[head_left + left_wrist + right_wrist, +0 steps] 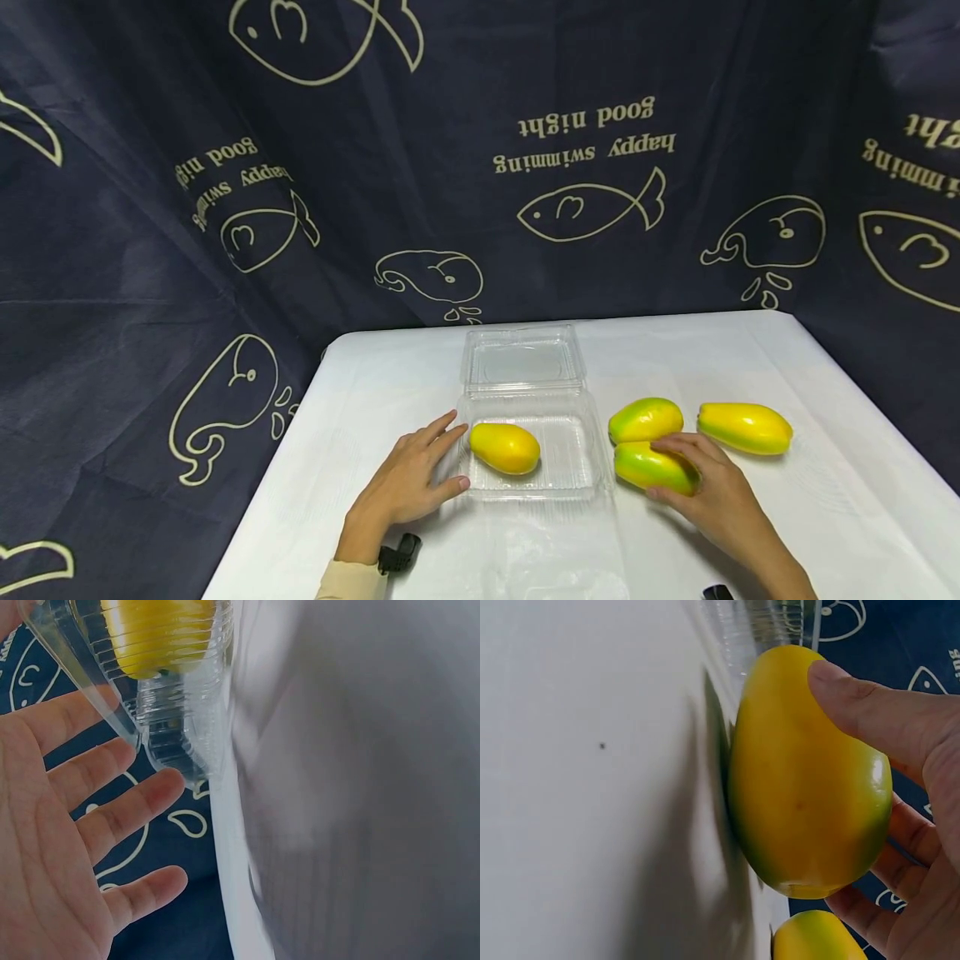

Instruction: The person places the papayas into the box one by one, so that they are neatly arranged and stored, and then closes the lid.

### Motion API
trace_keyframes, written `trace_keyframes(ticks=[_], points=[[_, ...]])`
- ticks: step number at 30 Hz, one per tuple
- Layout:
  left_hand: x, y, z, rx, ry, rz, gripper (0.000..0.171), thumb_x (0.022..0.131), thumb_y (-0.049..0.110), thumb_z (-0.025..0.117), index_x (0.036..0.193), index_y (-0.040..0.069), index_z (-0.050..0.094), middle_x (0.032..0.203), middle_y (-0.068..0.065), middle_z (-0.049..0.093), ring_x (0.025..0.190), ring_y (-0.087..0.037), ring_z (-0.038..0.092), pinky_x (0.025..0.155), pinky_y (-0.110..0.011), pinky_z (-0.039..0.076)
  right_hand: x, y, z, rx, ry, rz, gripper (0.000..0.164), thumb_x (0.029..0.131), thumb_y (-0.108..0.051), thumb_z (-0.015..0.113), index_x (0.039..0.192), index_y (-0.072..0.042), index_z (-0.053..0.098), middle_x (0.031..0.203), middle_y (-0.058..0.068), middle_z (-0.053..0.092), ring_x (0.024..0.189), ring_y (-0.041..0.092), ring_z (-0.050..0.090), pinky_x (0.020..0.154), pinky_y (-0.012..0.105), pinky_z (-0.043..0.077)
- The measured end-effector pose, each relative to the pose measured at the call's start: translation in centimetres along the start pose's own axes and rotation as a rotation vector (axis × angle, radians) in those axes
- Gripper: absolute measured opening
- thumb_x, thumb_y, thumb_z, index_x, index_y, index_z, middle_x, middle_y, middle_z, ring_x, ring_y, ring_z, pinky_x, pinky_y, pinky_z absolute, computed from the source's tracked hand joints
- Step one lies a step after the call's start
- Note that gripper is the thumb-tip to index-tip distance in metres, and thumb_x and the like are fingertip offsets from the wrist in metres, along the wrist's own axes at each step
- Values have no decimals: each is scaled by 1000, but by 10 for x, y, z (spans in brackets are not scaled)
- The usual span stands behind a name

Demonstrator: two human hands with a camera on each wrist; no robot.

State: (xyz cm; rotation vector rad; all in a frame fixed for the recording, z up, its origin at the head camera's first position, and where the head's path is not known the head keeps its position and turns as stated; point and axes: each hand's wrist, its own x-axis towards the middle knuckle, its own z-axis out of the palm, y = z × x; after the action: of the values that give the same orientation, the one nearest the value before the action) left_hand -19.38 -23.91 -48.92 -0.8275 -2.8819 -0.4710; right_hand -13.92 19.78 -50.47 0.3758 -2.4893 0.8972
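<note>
A clear plastic clamshell container (566,492) lies unfolded with its lid (525,354) laid back. One yellow papaya (505,448) rests inside the base, toward the left. My left hand (408,479) is spread beside the container's left side, fingertips right at the rim; the left wrist view shows straight fingers and an uncovered palm. To the right of the container, my right hand (708,479) grips a green-and-yellow papaya (651,467), thumb on the near side and fingers over the far side. In the right wrist view this papaya (806,776) is close over the white surface.
Just behind the gripped fruit lies another green-and-yellow papaya (647,418). A mostly yellow papaya (745,427) lies farther right. Clear plastic film (551,550) spreads in front of the container on the white-covered table (330,467). A dark printed curtain (450,192) hangs behind.
</note>
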Motion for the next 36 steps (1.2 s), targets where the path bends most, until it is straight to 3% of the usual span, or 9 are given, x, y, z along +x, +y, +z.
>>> trace_keyframes(ticks=[5,12,19,29,32,36], points=[[0,1,1,-3,-2,-5,76,90,59,63,155,27,40,166,3,29,146,-18,40,113,-50,37,-3,1,1,-13,-2,7,69,53,-14,97,117,-15,70,122,3,62,111,27,54,103,-6,12],[0,1,1,0,5,-2,75,90,58,63,155,27,40,166,3,29,145,-17,41,112,-50,38,-6,2,3,6,8,29,73,50,-8,97,118,-16,69,122,1,60,114,19,52,102,-7,13],[0,0,1,8,4,-1,76,90,59,62,155,27,40,166,4,28,145,-17,41,111,-50,39,-7,3,3,12,3,49,73,53,-9,97,119,-16,68,123,1,60,116,30,52,103,-6,12],[0,-1,2,21,8,2,75,91,60,61,155,28,39,166,4,27,146,-18,40,112,-49,40,-7,5,1,5,-37,91,71,58,-11,95,123,-16,66,126,1,60,119,34,54,101,-7,10],[0,-1,1,17,0,-4,76,91,60,61,156,28,39,167,5,26,146,-17,40,112,-49,39,-8,5,2,1,-30,84,71,58,-12,95,123,-15,66,125,1,61,118,30,54,101,-7,11],[0,-1,1,17,-5,-10,75,91,59,61,156,28,38,167,6,25,147,-17,39,113,-48,39,-10,6,3,5,-10,58,71,58,-13,96,123,-16,67,123,-1,62,119,10,51,101,-7,14]])
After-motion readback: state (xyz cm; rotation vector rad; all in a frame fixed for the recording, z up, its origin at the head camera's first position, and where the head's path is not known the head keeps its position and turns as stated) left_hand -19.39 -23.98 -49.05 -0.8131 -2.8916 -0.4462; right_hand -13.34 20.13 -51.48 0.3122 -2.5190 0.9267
